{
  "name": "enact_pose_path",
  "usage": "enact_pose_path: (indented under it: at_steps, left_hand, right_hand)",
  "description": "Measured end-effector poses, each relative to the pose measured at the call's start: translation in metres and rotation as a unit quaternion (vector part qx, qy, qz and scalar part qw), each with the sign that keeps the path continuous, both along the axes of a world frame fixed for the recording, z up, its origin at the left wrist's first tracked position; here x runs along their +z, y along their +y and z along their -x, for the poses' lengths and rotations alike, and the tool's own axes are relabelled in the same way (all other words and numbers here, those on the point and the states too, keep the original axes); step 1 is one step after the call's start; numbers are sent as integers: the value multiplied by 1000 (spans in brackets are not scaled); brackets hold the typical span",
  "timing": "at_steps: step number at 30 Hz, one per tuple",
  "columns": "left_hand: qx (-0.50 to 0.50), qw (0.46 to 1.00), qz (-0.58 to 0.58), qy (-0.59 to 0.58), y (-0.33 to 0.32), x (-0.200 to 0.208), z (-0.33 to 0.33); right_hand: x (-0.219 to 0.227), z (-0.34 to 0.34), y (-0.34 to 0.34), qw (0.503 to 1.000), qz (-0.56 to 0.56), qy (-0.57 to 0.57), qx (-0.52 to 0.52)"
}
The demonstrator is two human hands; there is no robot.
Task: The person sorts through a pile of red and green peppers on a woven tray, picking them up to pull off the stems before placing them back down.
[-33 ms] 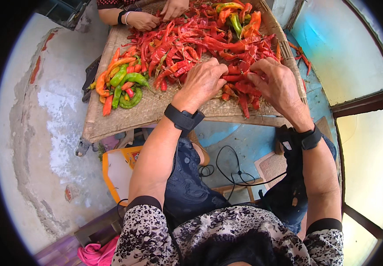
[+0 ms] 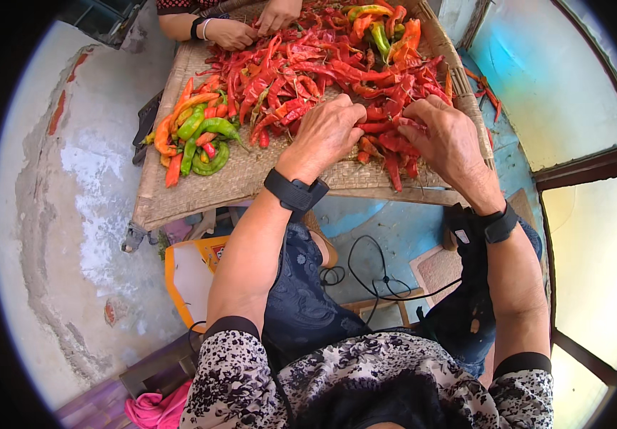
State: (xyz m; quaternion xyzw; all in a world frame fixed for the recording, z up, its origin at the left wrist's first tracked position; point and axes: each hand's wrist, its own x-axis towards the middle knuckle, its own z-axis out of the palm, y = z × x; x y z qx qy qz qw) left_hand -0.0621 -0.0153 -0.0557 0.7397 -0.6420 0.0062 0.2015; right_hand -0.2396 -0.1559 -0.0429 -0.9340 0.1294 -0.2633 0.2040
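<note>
Red chili peppers (image 2: 280, 75) lie heaped over a woven tray (image 2: 172, 200). My left hand (image 2: 328, 134) is closed at the near side of the heap, its fingers curled and pressed together; what they hold is hidden. To its right, my right hand (image 2: 445, 136) is closed with thumb and fingers around a red chili pepper, partly hidden by the hand. Several red chilies (image 2: 395, 146) lie between and below my two hands. A small pile of green and orange peppers (image 2: 195, 129) rests to the left, apart from my hands.
Across the tray, another person's hands (image 2: 233, 33) reach into the chilies. Orange and yellow-green peppers (image 2: 387, 36) sit at the far right. Below the tray are a black cable (image 2: 380, 286) and a white and orange bag (image 2: 188, 275). Framed panes (image 2: 565, 93) stand at the right.
</note>
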Motion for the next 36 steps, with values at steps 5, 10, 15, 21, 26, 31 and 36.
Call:
enact_pose_path:
  at_steps: [5,10,15,21,26,31,36]
  left_hand:
    - [24,999,-3,34,10,24,-6]
    - [120,966,58,222,31,48,-24]
    - [77,830,148,533,46,52,-47]
    - [150,809,221,523,49,44,-61]
    - [212,950,142,182,29,42,-28]
    - [20,930,58,363,-3,40,32]
    - [19,934,36,354,-12,35,40]
  right_hand:
    - [-2,3,-2,997,47,60,-15]
    - [-5,5,-6,996,64,67,-11]
    - [-8,3,-5,991,107,68,-35]
    - [14,2,-4,994,-54,-94,17]
    - [24,3,-8,932,-346,-110,17]
    - [21,-1,-2,873,-472,-111,58]
    - [16,-1,-1,866,-479,-109,96]
